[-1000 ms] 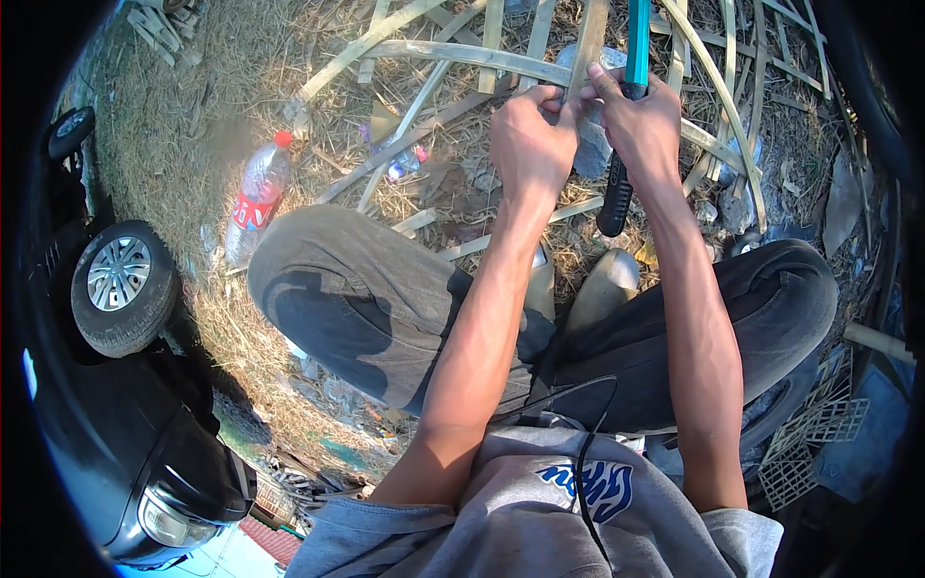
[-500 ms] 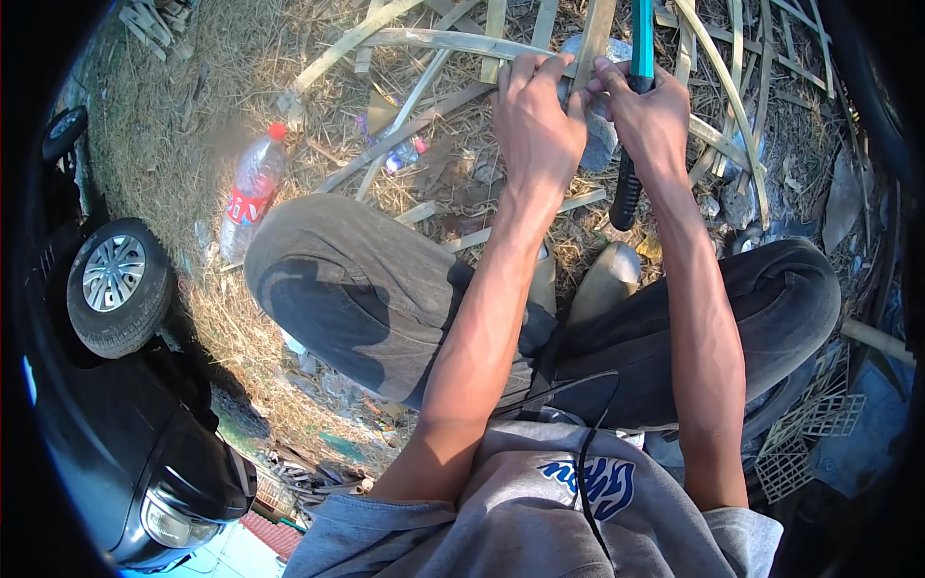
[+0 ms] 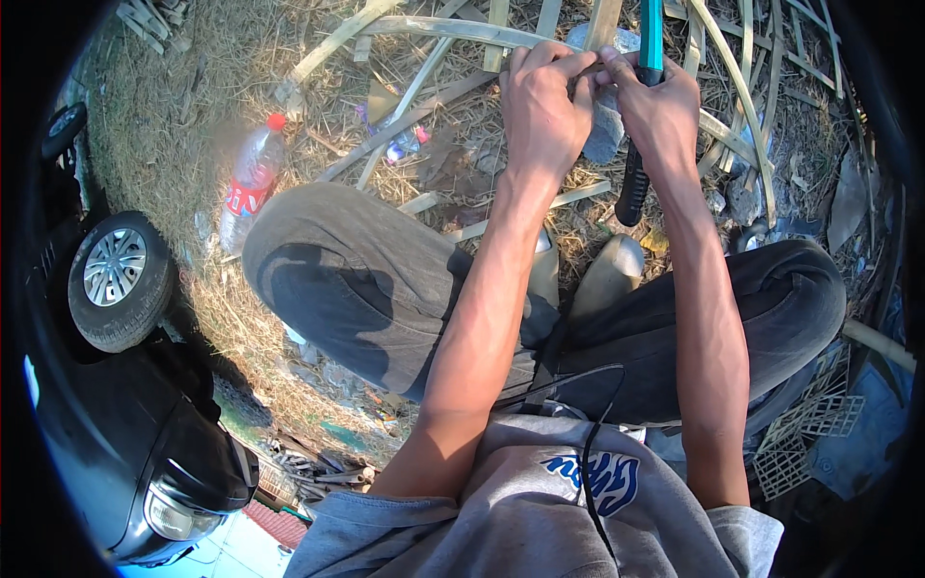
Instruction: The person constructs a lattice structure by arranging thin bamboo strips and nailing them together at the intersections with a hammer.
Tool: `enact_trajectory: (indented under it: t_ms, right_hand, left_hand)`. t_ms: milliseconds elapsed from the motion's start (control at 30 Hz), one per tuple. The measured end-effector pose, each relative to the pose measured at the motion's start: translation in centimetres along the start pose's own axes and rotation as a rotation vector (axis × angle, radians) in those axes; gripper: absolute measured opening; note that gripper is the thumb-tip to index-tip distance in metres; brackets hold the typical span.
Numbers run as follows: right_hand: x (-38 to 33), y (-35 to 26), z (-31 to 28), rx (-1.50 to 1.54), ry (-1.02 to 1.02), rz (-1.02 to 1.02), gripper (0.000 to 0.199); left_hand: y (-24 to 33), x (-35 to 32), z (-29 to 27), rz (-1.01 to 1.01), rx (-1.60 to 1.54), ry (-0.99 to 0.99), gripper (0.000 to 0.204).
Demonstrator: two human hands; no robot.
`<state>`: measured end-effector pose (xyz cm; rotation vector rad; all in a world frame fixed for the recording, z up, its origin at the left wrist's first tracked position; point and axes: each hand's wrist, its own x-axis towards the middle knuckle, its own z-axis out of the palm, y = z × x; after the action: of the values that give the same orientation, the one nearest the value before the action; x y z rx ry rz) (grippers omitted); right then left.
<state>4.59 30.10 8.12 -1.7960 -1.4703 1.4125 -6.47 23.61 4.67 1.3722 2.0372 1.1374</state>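
Hands raised over crossed legs — left hand with fingers curled, pinching a bamboo strip, right hand closed around a teal-and-black tool, plastic bottle on straw — well apart.

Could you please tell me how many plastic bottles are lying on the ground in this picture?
2. A large clear bottle with a red cap lies on the dry grass left of the person's knee; a small crushed bottle lies among the bamboo strips. Others may be hidden under the debris.
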Motion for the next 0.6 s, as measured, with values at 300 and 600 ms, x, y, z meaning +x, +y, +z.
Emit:
enact_trajectory:
  t_ms: [300,600]
  right_hand:
    - [-0.4,-0.4,-0.6,-0.01,-0.052,0.054,0.026]
    - [-0.1,0.3,-1.3,0.079,-0.061,-0.037,0.038]
  left_hand:
    - [0.2,0.3,0.4,0.094,0.051,0.077,0.028]
    - [0.2,1.1,0.5,0.144,-0.028,0.106,0.016]
